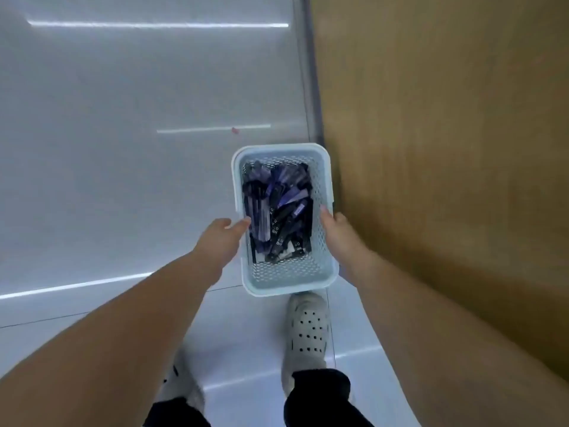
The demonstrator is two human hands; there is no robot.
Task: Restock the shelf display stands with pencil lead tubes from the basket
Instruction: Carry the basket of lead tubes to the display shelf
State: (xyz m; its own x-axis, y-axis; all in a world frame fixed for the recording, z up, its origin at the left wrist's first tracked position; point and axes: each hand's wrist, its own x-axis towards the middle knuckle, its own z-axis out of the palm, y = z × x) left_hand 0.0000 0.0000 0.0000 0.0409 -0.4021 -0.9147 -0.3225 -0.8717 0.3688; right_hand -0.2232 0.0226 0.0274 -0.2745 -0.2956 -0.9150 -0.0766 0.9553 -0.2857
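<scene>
The left hand [220, 238] and right hand [338, 235] clasp opposite sides of the pale-blue perforated plastic basket [286, 275]; likely steadying its black-and-purple pencil lead tubes [277, 211] for carrying

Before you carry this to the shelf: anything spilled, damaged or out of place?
Nothing looks spilled or damaged. The pencil lead tubes lie jumbled but inside the basket, held between the left hand and right hand. Only oddity: a small pink scrap on the floor beyond the basket, too small to identify.

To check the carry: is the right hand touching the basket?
Touching. Head view shows the right hand gripping the basket at its right rim, thumb over the edge.
</scene>
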